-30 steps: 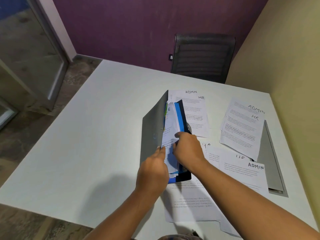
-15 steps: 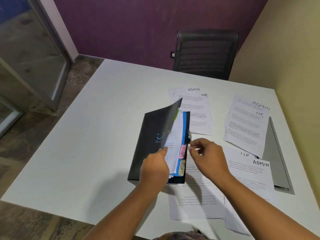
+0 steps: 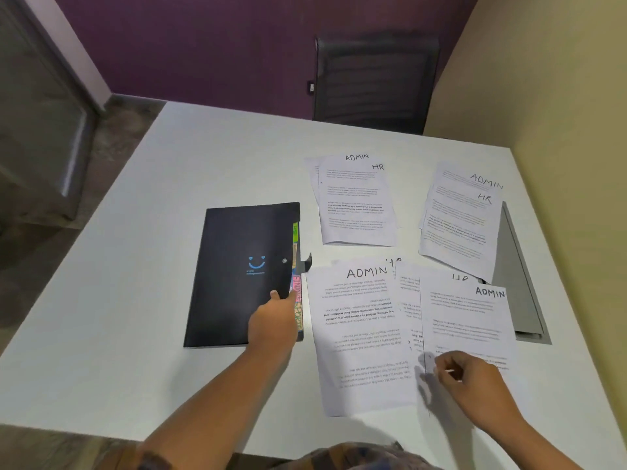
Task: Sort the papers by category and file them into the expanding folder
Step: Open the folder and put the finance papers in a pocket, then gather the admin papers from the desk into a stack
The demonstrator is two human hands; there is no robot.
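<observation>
Left hand point(image 3: 273, 325) lies flat, fingers spread, pinning the folder point(image 3: 242, 273) shut; right hand point(image 3: 470, 378) pinches a sheet point(image 3: 470, 320) for filing.

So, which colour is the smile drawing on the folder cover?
Light blue, on the black expanding folder, in the head view.

we cannot read the small print on the papers point(image 3: 359, 334), and the right hand point(image 3: 475, 385) blurs, hiding its fingertips.
</observation>
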